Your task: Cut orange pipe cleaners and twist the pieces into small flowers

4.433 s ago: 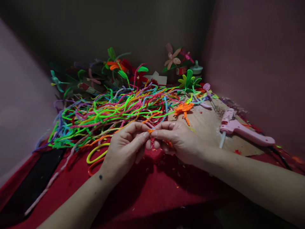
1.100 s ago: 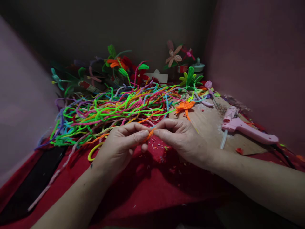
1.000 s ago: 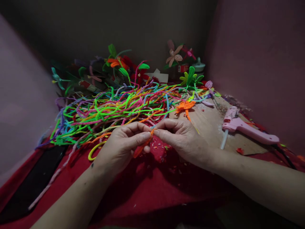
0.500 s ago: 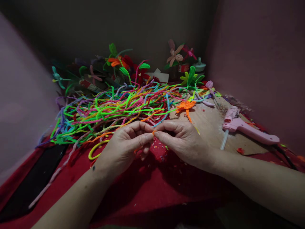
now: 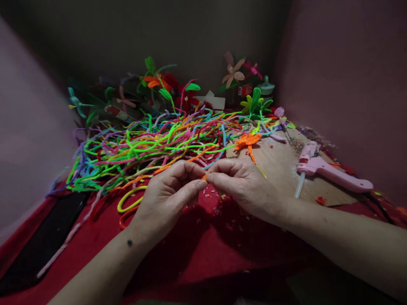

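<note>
Between the fingertips of both hands is a small orange pipe cleaner (image 5: 204, 178), mostly hidden by the fingers. My left hand (image 5: 173, 186) pinches it from the left, thumb against forefinger. From the right, my right hand (image 5: 241, 182) pinches it too, and the fingertips of the two hands touch or nearly touch. Just beyond them lies a tangled heap of colourful pipe cleaners (image 5: 152, 142). An orange pipe-cleaner flower (image 5: 248, 142) rests on the cardboard (image 5: 276, 163) past my right hand. A bent yellow loop (image 5: 122, 203) lies beside my left wrist.
A pink glue gun (image 5: 333, 171) with a clear glue stick lies on the cardboard at right. At left, a black phone-like slab (image 5: 41, 241) rests on the red cloth (image 5: 190, 262). Finished flowers (image 5: 233, 76) stand at the back by the wall. Small scraps dot the cloth.
My left hand has turned slightly and its lower fingers have curled out of sight. The orange piece is still pinched between both hands. A red-orange loop shows more beside the left wrist.
</note>
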`<state>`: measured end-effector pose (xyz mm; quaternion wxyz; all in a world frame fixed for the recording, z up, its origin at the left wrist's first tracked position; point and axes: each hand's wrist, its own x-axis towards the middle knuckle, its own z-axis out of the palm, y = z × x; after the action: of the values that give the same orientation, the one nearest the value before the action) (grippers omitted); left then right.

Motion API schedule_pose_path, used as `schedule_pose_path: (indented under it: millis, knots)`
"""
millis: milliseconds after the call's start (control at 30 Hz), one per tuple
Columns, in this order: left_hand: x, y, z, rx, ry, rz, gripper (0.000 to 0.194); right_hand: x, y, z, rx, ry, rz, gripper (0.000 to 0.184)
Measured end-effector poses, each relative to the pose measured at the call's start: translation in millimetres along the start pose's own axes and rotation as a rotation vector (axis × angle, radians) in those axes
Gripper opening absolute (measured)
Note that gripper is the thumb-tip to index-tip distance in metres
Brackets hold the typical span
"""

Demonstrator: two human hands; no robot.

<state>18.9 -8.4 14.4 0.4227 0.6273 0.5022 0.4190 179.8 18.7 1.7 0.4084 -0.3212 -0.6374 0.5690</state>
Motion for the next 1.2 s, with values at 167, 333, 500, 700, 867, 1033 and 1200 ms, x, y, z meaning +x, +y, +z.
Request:
schedule_pose_path:
  millis: [167,333,500,700,867,1033,1200]
  knots:
    - [0.9,-2.3,-1.5,-0.086,-0.025,-0.041,0.01,-0.9,0.9,-0.6,0.004,0.009,-0.01,0.016]
    - [4.3,-7.7,-6.8,-0.269,-0.122,-0.18,0.01,-1.4,2.2,-0.2,-0.108,0.027,-0.089,0.017]
    - [7.1,-7.1,-10.4,-0.37,-0.224,-0.307,0.013,-4.2,3.5,1.1,-0.355,0.072,-0.269,0.018]
    - [7.8,-4.7,-11.1,-0.45,-0.288,-0.388,0.01,-6.0,4.4,1.2,-0.51,0.085,-0.409,0.02]
    - [7.8,-6.3,-11.1,-0.468,-0.277,-0.378,0.009,-5.0,5.3,1.5,-0.546,0.1,-0.466,0.018]
    - [7.8,-6.7,-10.1,-0.464,-0.261,-0.355,0.015,-4.9,9.1,1.2,-0.516,0.131,-0.507,0.012]
    - [6.9,-7.5,-9.1,-0.485,-0.267,-0.38,0.015,-3.3,10.2,1.7,-0.498,0.138,-0.539,0.011]
